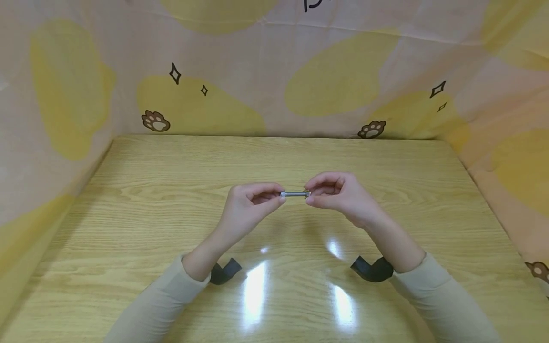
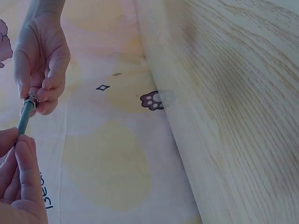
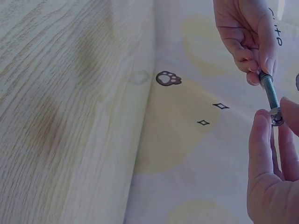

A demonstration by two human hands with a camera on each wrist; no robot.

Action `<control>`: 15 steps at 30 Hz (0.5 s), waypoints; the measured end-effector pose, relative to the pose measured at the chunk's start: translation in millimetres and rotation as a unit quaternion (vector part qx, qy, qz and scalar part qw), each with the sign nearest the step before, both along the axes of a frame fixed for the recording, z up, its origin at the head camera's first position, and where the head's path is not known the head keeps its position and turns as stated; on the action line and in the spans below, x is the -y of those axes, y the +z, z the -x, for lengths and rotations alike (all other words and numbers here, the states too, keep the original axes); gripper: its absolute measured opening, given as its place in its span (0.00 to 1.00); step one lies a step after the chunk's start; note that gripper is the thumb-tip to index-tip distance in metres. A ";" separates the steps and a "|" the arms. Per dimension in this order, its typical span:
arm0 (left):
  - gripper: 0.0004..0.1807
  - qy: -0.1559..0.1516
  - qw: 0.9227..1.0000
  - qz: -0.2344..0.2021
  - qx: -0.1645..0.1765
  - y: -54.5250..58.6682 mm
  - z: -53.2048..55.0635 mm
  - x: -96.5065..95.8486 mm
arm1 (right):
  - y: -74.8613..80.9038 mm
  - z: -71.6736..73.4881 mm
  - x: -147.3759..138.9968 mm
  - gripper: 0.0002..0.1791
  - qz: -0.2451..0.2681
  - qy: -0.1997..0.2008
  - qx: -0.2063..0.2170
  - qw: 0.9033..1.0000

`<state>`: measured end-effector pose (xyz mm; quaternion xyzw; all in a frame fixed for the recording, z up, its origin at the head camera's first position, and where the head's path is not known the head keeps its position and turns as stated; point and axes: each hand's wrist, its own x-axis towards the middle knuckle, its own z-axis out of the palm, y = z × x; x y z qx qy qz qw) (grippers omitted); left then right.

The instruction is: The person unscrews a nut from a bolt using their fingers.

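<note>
Above the table, a metal bolt (image 1: pixel 294 194) lies level between both hands, its threaded shank showing between the fingertips. My left hand (image 1: pixel 244 205) pinches one end of it between thumb and fingers, partly covering that end. At the other end sits a nut (image 3: pixel 276 116), pinched by the thumb and fingertips of my right hand (image 1: pixel 347 197). The left wrist view also shows the shank (image 2: pixel 24 119) running from the left fingertips to the nut (image 2: pixel 31 100). The far face of the nut is hidden by fingers in the head view.
Beneath the hands is a wood-grain table (image 1: pixel 171 228) with bright light reflections near its front. A patterned cloth (image 1: pixel 266 71) with yellow patches and paw prints rises at the back and both sides. Black straps (image 1: pixel 372 269) stick out at the wrists.
</note>
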<state>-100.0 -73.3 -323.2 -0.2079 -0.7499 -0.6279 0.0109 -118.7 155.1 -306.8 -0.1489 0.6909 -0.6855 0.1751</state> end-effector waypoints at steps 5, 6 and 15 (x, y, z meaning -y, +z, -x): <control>0.09 -0.002 1.000 0.002 0.003 -0.3 -0.8 0.2 | -0.6 -0.2 0.3 0.19 -0.010 0.004 0.001 1.000; 0.09 -0.002 1.000 0.001 0.001 -0.4 -0.6 -0.1 | -0.8 0.3 0.2 0.19 -0.016 0.003 0.000 1.000; 0.09 -0.005 1.000 0.000 0.000 0.4 0.2 -0.7 | -0.5 0.7 0.6 0.09 -0.019 -0.016 0.001 1.000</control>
